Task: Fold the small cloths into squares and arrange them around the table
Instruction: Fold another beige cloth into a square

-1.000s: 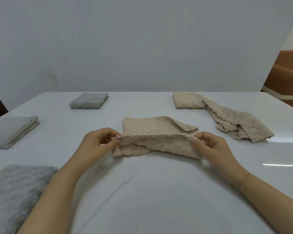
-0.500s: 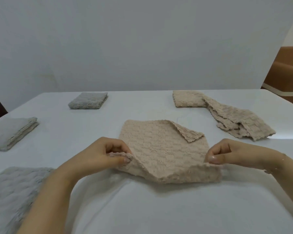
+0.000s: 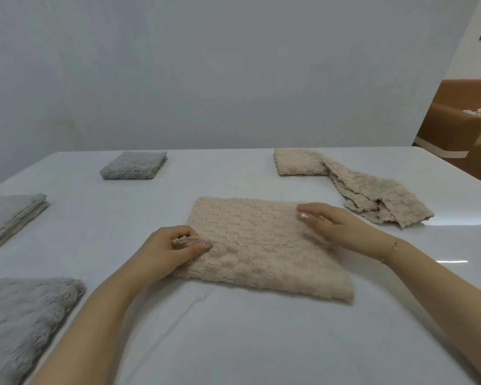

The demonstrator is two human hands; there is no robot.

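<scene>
A beige textured cloth (image 3: 261,251) lies folded into a rectangle in the middle of the white table (image 3: 233,343). My left hand (image 3: 170,251) pinches its left edge between thumb and fingers. My right hand (image 3: 331,226) rests flat on the cloth's far right part, fingers straight. A folded beige square (image 3: 297,165) sits at the back right, and a loose crumpled beige cloth (image 3: 378,204) trails from it toward the right.
Three folded grey cloths lie along the left: one at the back (image 3: 134,165), one at the left edge (image 3: 9,218), one at the near left (image 3: 25,318). A brown sofa (image 3: 461,129) stands beyond the table's right side.
The lifted near edge of the beige cloth was brought forward and laid down, so the cloth now lies flat. My right hand let go and moved onto its top.
</scene>
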